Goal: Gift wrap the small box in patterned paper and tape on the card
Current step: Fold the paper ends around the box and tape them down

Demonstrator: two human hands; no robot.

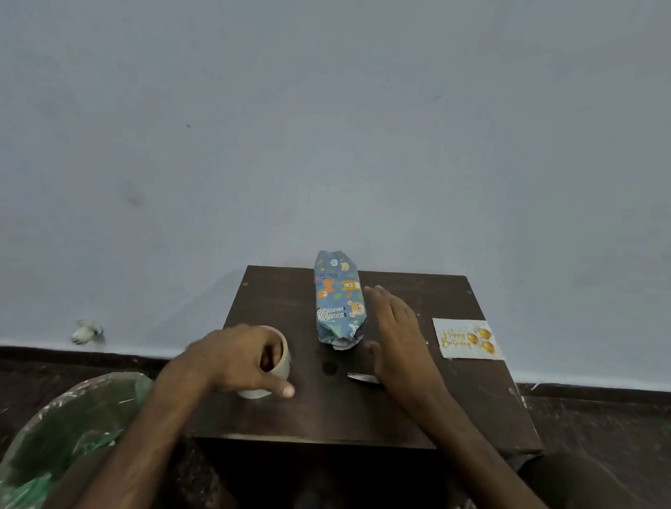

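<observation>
The small box point(339, 298), already covered in blue patterned paper with orange animals, lies lengthwise in the far half of the table point(396, 418), a little left of its middle. Its far end sticks out past the far edge towards the wall point(332, 119), and its near end, where the paper is bunched and folded, stops around mid-table. Just beside it on the right is the right hand point(396, 334), palm down, with fingers straight and close together pointing at the far edge and the thumb spread towards the box's near end; whether it touches the paper I cannot tell. A thin, shiny piece point(361, 378), perhaps a blade or a strip of tape, lies by the right wrist. The card point(466, 339), white with gold balloons and "Happy Birthday" lettering, lies flat at the right edge, well apart from the box, with its outer corner just over that edge. Near the left edge, the left hand point(229, 359) grips the tape roll point(285, 363), fingers curled around it and into its core, one fingertip stretched out on the near side. The near strip of the tabletop is bare dark wood, as is the far right corner. Off the table at lower left sits a round green thing under clear plastic point(77, 420).
</observation>
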